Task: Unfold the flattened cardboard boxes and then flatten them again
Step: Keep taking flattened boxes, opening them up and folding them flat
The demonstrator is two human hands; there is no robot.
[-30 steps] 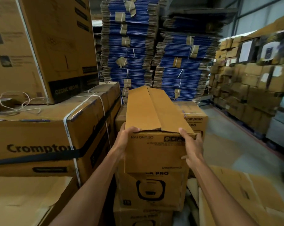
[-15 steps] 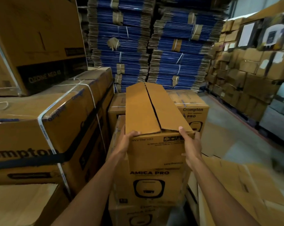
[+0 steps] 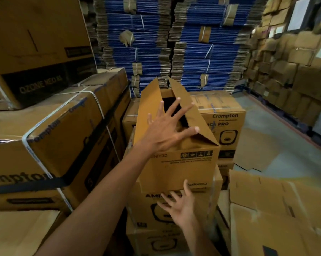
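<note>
Cardboard box (image 3: 181, 169): unfolded into shape and standing upright in the middle of the view, on top of a stack of printed cartons; the print on its near face reads upside down.
Top flaps: the left flap (image 3: 150, 106) and right flap (image 3: 198, 119) slope up towards each other, with a dark gap between them showing the hollow inside.
Left hand (image 3: 167, 130): reaches over the top of the box, palm down, across the gap.
Left fingers (image 3: 176, 106): straight and spread wide, gripping nothing (the thumb lies towards the right flap, the little finger over the left one).
Right hand (image 3: 180, 207): lower down, in front of the box's near bottom edge, with the palm facing the box.
Right fingers (image 3: 165, 199): splayed and loose, holding nothing; the thumb tip reaches up to the box's lower edge, but I cannot tell whether it touches.
Amica Pro carton (image 3: 207, 206): directly under the box, carrying it.
Strapped Crompton carton (image 3: 63, 137): just left of the stack, bound with white strapping.
Ozone carton (image 3: 36, 43): resting on the strapped one.
Blue bundles (image 3: 202, 52): tall tied stacks of flat board behind the box.
Flattened cardboard (image 3: 276, 209): lying low on the right, near the stack.
Floor (image 3: 266, 135): grey, running back on the right.
</note>
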